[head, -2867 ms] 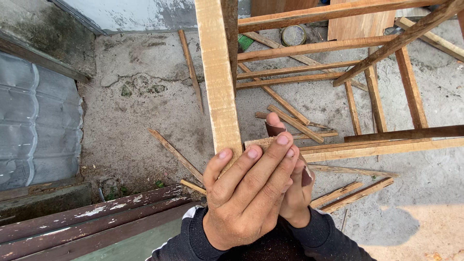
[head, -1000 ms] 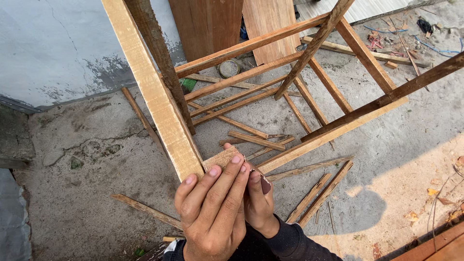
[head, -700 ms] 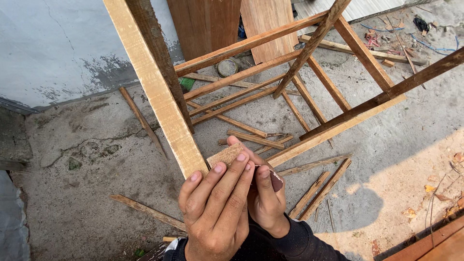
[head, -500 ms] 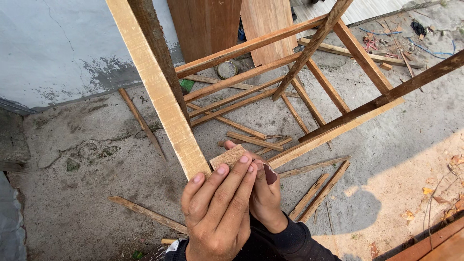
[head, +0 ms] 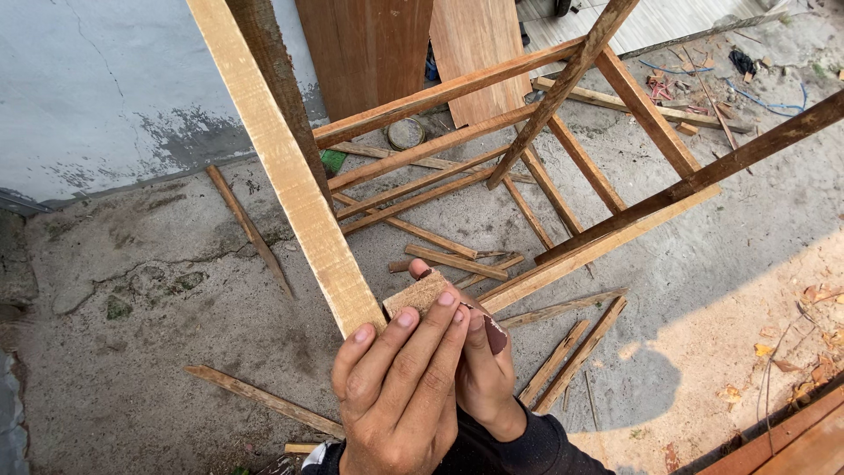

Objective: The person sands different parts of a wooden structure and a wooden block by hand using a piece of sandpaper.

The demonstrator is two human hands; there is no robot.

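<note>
— What are the hands doing?

— The left hand (head: pixel 400 396) is lying over the near end of a pale beam (head: pixel 290 180), fingers stretched up along it, fingertips pressing on a small tan pad (head: pixel 420 292), sandpaper by the look of it, though the view is too tight to be sure. The right hand (head: pixel 482 369) is tucking in just behind and to the right, partly hidden by the left, fingers curled; it is touching the same pad and something dark red at the fingertips that I cannot make out.

— So the grip?

— Left is flat and pressing, not wrapping around. Right is closing narrowly on the pad's right edge.

— Where is the pad sitting?

— At the beam's lower end, where it is meeting a second beam (head: pixel 607 242) running up to the right.

— And around it?

— Both beams are belonging to a wooden frame (head: pixel 457 88) of reddish rails and braces, standing over a concrete floor (head: pixel 158 299). Thin slats (head: pixel 251 230) are lying scattered on the floor under and beside the frame. Two boards (head: pixel 422 44) are leaning upright at the far side, next to a grey wall (head: pixel 105 88). Sunlight is falling on the floor's right edge.
</note>
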